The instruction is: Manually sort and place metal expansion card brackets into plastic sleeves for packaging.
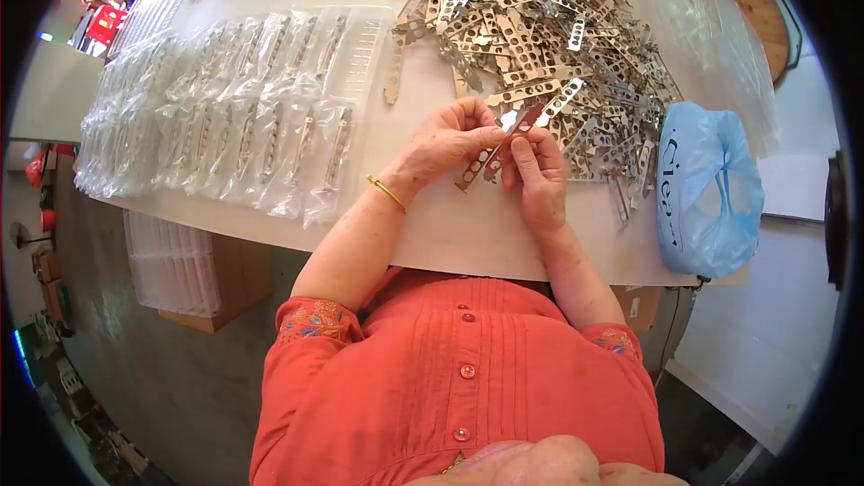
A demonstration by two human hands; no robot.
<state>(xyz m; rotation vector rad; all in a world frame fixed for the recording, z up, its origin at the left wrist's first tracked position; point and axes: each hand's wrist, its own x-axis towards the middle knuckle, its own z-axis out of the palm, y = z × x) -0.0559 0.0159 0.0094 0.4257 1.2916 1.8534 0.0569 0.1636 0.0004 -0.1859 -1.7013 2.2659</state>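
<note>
My left hand [447, 142] and my right hand [538, 175] together hold a few long perforated metal strips [475, 168] above the near part of the white table [450, 225]. The fingers of both hands pinch the strips near their upper end, and the lower ends stick out toward me. A gold bangle sits on my left wrist. Just beyond my hands lies a big loose heap of the same metal strips [540, 27].
Rows of strips sealed in clear plastic bags [225, 117] cover the table's left side. A light blue plastic bag [706, 193] lies at the right, with clear empty bags [720, 45] behind it. A stack of clear bags on a cardboard box [180, 270] stands below the table's left edge.
</note>
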